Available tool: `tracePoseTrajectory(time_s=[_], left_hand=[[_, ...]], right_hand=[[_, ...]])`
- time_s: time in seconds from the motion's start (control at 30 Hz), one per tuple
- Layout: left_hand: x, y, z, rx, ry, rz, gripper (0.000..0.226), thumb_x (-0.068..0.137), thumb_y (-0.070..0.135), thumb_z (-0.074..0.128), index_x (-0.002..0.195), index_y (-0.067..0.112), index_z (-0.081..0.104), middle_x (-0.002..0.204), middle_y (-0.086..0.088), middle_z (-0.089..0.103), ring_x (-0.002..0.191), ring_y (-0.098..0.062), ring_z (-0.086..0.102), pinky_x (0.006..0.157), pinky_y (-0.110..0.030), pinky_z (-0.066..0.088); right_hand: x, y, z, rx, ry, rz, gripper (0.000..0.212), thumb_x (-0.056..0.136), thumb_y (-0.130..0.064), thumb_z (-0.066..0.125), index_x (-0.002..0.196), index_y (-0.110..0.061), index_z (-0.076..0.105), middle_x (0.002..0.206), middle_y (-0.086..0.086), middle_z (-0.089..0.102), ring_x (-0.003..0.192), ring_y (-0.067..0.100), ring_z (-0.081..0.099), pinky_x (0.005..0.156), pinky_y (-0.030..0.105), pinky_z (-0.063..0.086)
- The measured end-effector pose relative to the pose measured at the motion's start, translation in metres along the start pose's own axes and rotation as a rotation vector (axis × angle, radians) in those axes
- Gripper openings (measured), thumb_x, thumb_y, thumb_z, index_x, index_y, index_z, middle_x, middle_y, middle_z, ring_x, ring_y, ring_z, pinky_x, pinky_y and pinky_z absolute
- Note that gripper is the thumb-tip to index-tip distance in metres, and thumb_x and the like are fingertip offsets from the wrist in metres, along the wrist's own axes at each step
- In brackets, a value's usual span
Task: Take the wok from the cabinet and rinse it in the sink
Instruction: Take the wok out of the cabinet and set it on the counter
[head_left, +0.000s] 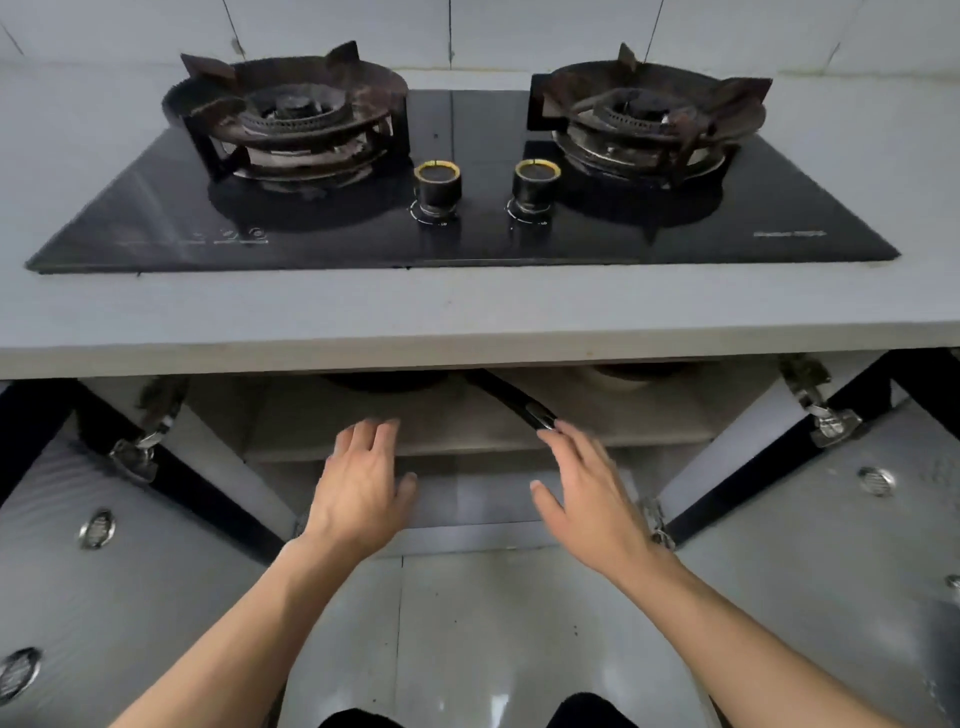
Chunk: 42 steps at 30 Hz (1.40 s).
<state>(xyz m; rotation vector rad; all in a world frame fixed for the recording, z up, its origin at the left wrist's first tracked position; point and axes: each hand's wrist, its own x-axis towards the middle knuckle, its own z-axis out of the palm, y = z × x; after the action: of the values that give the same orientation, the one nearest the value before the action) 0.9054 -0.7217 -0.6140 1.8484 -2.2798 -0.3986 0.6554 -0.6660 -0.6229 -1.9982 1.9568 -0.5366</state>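
Both hands — left (358, 483), right (592, 493) — spread and empty, reaching into the cabinet (841, 519). Wok (387, 381) sits on its shelf — lifting and rinsing remain.

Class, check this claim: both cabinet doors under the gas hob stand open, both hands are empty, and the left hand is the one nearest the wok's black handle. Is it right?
Not quite. The head view shows the right hand nearest the wok's black handle, fingertips just short of its end. The left hand reaches toward the shelf beside it. The rest stands: both cabinet doors are open and both hands empty.
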Motion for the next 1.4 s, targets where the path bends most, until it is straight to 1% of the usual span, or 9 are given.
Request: tracePoseTrajectory(time_s=[0.27,0.47,0.63,0.73,0.8,0.9,1.07,1.23,1.4], left_hand=[[0.033,-0.018,0.073,0.028,0.187,0.051,0.064,0.091,0.036,0.058,0.146,0.016,0.031,0.144,-0.008,0.041,0.132,-0.026,0.035,0.109,-0.040,0.038],[0.042,-0.031,0.111,0.010,0.320,0.075,0.065,0.091,0.034,0.060,0.147,0.018,0.033,0.149,-0.004,0.038,0.138,-0.025,0.031,0.113,-0.039,0.035],[0.026,-0.034,0.117,0.013,0.309,0.098,0.062,0.091,0.034,0.059,0.145,0.016,0.036,0.148,-0.004,0.039,0.139,-0.022,0.029,0.114,-0.036,0.033],[0.025,-0.034,0.112,0.040,0.324,0.120,0.063,0.092,0.036,0.057,0.148,0.018,0.033,0.151,-0.002,0.035,0.141,-0.020,0.025,0.115,-0.034,0.031],[0.024,-0.033,0.108,0.055,0.339,0.127,0.063,0.092,0.035,0.056,0.148,0.018,0.033,0.151,-0.002,0.036,0.141,-0.020,0.026,0.114,-0.034,0.031],[0.020,-0.034,0.106,0.061,0.346,0.126,0.062,0.091,0.035,0.057,0.147,0.017,0.035,0.150,-0.002,0.037,0.140,-0.021,0.027,0.114,-0.035,0.032],[0.014,-0.033,0.105,0.067,0.353,0.131,0.062,0.092,0.034,0.057,0.147,0.018,0.035,0.152,0.000,0.035,0.142,-0.019,0.026,0.113,-0.035,0.032],[0.018,-0.025,0.105,0.075,0.371,0.163,0.060,0.091,0.032,0.058,0.146,0.016,0.037,0.152,-0.002,0.036,0.142,-0.022,0.027,0.111,-0.038,0.035],[0.020,-0.023,0.113,0.060,0.389,0.219,0.055,0.086,0.025,0.067,0.137,0.015,0.050,0.137,-0.003,0.050,0.129,-0.024,0.042,0.103,-0.038,0.045]], right_hand=[[0.039,0.035,0.067,-0.101,0.196,-0.131,0.059,0.091,-0.033,0.056,0.144,-0.016,0.035,0.150,0.008,0.034,0.134,0.026,0.033,0.110,0.038,0.029],[0.080,0.050,0.100,-0.166,0.296,-0.117,0.061,0.090,-0.035,0.060,0.143,-0.017,0.036,0.147,0.011,0.038,0.133,0.031,0.038,0.108,0.045,0.036],[0.100,0.045,0.100,-0.256,0.258,-0.100,0.054,0.088,-0.026,0.062,0.139,-0.021,0.043,0.129,0.008,0.049,0.111,0.032,0.053,0.087,0.041,0.049],[0.108,0.042,0.099,-0.300,0.230,-0.097,0.060,0.084,-0.007,0.061,0.139,-0.023,0.043,0.130,0.009,0.047,0.110,0.033,0.053,0.078,0.040,0.051],[0.111,0.041,0.099,-0.304,0.233,-0.112,0.066,0.081,0.006,0.055,0.139,-0.022,0.044,0.130,0.010,0.046,0.112,0.034,0.051,0.078,0.041,0.050],[0.108,0.040,0.101,-0.328,0.263,-0.116,0.067,0.077,0.011,0.052,0.138,-0.017,0.046,0.129,0.012,0.048,0.117,0.034,0.045,0.082,0.042,0.050],[0.094,0.043,0.102,-0.372,0.310,-0.151,0.064,0.073,0.014,0.058,0.132,-0.011,0.053,0.120,0.014,0.055,0.110,0.033,0.049,0.085,0.041,0.050],[0.064,0.066,0.098,-0.354,0.316,-0.153,0.073,0.069,0.012,0.064,0.136,-0.014,0.049,0.127,0.010,0.050,0.112,0.031,0.048,0.087,0.037,0.050],[0.035,0.105,0.089,-0.346,0.340,-0.193,0.074,0.061,0.014,0.068,0.129,-0.014,0.055,0.121,0.006,0.053,0.103,0.028,0.052,0.082,0.036,0.052]])
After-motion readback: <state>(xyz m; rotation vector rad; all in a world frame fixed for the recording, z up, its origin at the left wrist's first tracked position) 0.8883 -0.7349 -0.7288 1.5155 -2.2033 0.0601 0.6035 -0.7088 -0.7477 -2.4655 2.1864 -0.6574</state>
